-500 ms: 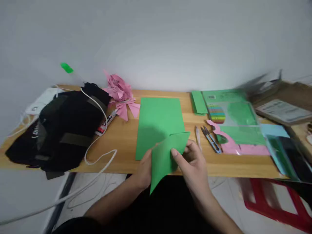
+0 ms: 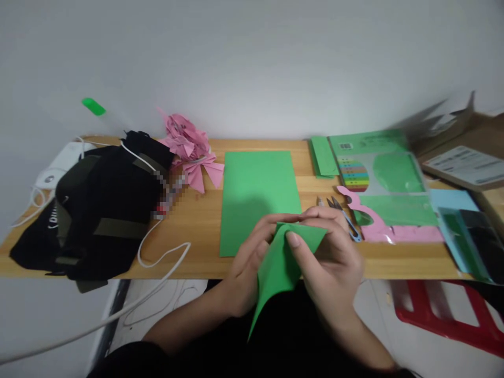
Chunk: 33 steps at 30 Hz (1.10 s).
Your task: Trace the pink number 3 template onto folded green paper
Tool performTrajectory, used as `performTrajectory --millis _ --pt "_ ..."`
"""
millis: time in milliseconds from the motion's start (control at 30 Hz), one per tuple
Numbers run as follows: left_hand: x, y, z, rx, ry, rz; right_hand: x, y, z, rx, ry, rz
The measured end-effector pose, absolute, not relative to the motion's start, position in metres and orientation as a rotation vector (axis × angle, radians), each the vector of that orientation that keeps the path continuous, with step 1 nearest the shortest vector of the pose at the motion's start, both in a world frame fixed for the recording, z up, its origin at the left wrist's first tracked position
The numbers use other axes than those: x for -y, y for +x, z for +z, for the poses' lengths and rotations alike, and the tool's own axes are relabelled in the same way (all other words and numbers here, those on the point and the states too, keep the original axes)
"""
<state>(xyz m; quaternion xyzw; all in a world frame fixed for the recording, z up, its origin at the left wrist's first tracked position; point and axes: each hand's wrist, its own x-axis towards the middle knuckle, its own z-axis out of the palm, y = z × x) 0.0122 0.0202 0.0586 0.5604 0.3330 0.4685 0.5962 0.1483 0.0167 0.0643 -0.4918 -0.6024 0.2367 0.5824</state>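
Observation:
Between my hands, above the table's front edge, is a bent piece of green paper [image 2: 277,265]. My left hand [image 2: 250,265] is closed round its left side, with the fingers behind it. My right hand [image 2: 334,252] grips the upper right part, thumb pressed on the front face and fingers curled behind. The paper's lower corner hangs down toward my lap. A larger flat green sheet [image 2: 258,181] lies on the table just beyond my hands. Past my right hand lie small blue-handled thread snips [image 2: 352,227] and a pen-like tool [image 2: 320,201], both partly covered.
On the left sit a black bag [image 2: 102,210], a white cable [image 2: 173,270] and crumpled pink paper [image 2: 189,142]. To the right are a folded green strip [image 2: 323,157], a paper packet [image 2: 394,168], pink paper scraps [image 2: 378,226] and a cardboard box [image 2: 464,152]. A red stool [image 2: 444,320] stands below.
Both hands have moved slightly to the right with the green paper. My right fingers now curl over behind its top edge, and the paper bends more.

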Motion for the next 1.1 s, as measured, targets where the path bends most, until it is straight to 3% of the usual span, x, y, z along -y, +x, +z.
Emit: performTrajectory --millis 300,633,1100 --pt "-0.015 0.020 0.058 -0.673 1.427 1.150 -0.014 0.145 0.066 1.382 -1.187 0.422" --pt "-0.009 0.027 0.044 -0.579 1.518 1.201 -0.012 0.141 0.061 1.250 -1.106 0.515" --pt "-0.008 0.033 0.046 -0.873 1.388 1.344 -0.004 0.144 0.056 1.339 -1.093 0.612"
